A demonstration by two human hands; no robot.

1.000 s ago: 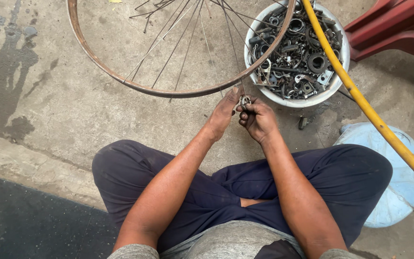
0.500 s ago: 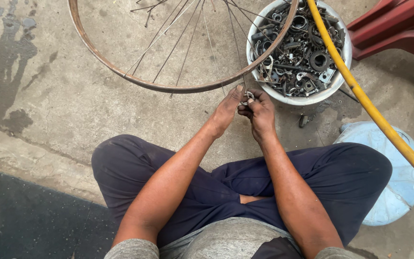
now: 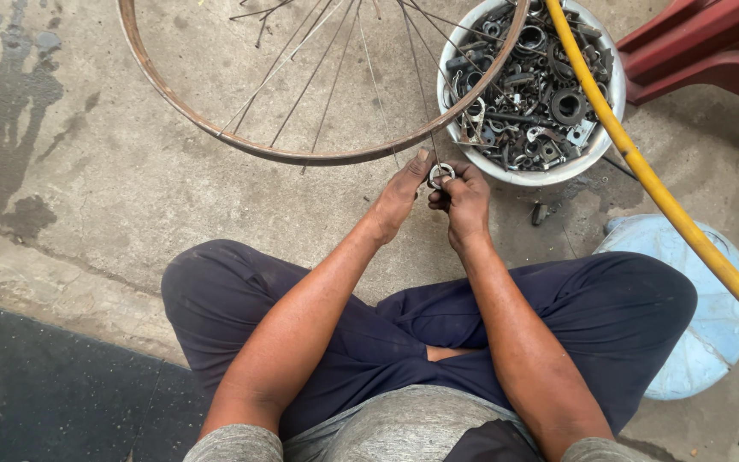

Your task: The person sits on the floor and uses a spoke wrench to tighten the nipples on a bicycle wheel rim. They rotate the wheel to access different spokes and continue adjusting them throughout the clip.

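The floor (image 3: 130, 197) is rough grey concrete, lit by flat daylight. Dark wet stains (image 3: 19, 145) mark it at nine to ten o'clock. At seven o'clock a concrete step edge (image 3: 53, 291) drops to a black mat (image 3: 36, 393). Red plastic furniture (image 3: 694, 51) stands at one o'clock. A pale blue lid (image 3: 703, 334) lies at four o'clock, with a yellow hose (image 3: 643, 171) running across it from twelve to four.

The rim (image 3: 301, 154) is rusty, matt metal with thin wire spokes (image 3: 335, 68). The ring (image 3: 440, 174) looks like bright metal. The bowl (image 3: 596, 141) holds dull, greasy metal parts (image 3: 528, 94). The hose (image 3: 669, 205) is smooth yellow plastic; the floor (image 3: 87, 171) is rough, stained concrete.
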